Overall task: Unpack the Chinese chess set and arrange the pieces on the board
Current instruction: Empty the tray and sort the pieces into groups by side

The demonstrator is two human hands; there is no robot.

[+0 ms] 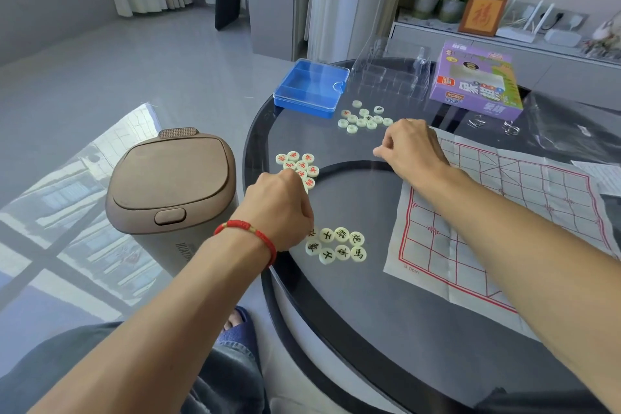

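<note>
Pale round chess pieces lie in three groups on the dark glass table (353, 329): red-lettered pieces (297, 165), black-lettered pieces (339, 245) and a mixed pile (364, 118) further back. The paper board (524, 208) with red lines lies unfolded at the right. My left hand (279, 208), with a red cord on its wrist, hovers with curled fingers between the red and black groups and covers part of both. My right hand (411, 148) is just below the mixed pile, thumb and fingers drawn together. Whether either hand holds a piece is hidden.
A blue plastic case (311, 87), a clear plastic tray (391, 74) and the purple game box (475, 81) stand at the table's far side. Metal ring puzzles (494, 124) lie near the box. A brown-lidded bin (171, 178) stands on the floor to the left.
</note>
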